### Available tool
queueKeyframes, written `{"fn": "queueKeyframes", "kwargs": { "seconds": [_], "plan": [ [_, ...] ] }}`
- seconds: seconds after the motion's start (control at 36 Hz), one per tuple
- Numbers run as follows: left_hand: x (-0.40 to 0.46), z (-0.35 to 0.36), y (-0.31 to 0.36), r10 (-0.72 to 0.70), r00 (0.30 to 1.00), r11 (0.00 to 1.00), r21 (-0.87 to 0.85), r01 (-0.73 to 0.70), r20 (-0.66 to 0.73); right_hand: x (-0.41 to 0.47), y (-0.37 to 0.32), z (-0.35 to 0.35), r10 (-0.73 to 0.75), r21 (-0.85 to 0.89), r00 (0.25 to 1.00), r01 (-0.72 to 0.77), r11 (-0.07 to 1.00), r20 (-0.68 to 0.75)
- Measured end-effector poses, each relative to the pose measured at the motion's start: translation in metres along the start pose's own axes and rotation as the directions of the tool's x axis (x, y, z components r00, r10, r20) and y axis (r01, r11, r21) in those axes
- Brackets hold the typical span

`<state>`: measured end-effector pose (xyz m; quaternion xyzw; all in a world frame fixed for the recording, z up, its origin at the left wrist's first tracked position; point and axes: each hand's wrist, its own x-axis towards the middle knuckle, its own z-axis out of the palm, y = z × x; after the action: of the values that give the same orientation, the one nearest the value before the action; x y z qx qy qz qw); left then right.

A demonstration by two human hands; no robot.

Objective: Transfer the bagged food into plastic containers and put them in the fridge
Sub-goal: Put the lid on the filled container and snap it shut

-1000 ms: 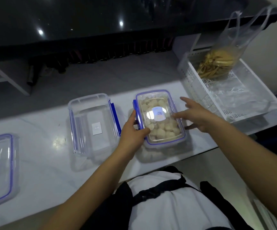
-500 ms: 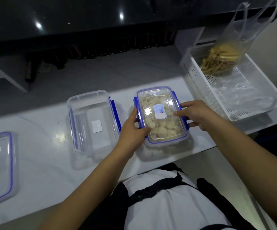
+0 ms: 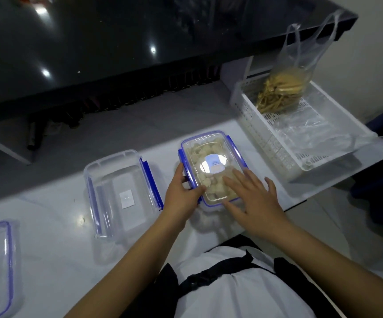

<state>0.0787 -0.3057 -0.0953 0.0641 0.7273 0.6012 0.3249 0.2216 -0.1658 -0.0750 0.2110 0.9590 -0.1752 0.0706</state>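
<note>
Sealing the filled container (image 3: pixel 211 166): left hand (image 3: pixel 181 193) gripping its side clip, right hand (image 3: pixel 252 193) pressing flat-fingered on the lid. Next: snapping remaining clips.

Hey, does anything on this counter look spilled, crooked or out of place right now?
Nothing stands out. The lid sits square on the filled container, right hand flat on it, left hand at its side clip. The empty container and bagged food in the basket look undisturbed; no spills.

Filled lidded container (image 3: pixel 211 166) on counter; yellow bagged food (image 3: pixel 280 92) in basket.
</note>
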Motion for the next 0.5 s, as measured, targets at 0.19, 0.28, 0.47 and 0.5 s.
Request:
{"fn": "queueKeyframes", "kwargs": {
  "seconds": [0.19, 0.28, 0.47, 0.5],
  "plan": [
    [0.022, 0.029, 0.019, 0.038, 0.999, 0.999, 0.0, -0.038, 0.037, 0.021, 0.025, -0.022, 0.019, -0.06, 0.999, -0.021, 0.998, -0.03],
    [0.03, 0.044, 0.03, 0.035, 0.998, 0.999, 0.002, -0.035, 0.048, 0.031, 0.033, -0.03, -0.01, -0.076, 0.999, 0.006, 0.997, -0.045],
    [0.038, 0.069, 0.033, 0.005, 0.999, 1.0, 0.014, -0.005, 0.034, 0.038, 0.06, -0.044, -0.007, -0.024, 0.998, 0.008, 1.0, 0.055],
    [0.04, 0.078, 0.037, -0.005, 1.0, 1.0, 0.021, 0.004, 0.019, 0.043, 0.07, -0.05, -0.014, -0.008, 0.998, 0.014, 1.0, 0.056]
  ]
}}
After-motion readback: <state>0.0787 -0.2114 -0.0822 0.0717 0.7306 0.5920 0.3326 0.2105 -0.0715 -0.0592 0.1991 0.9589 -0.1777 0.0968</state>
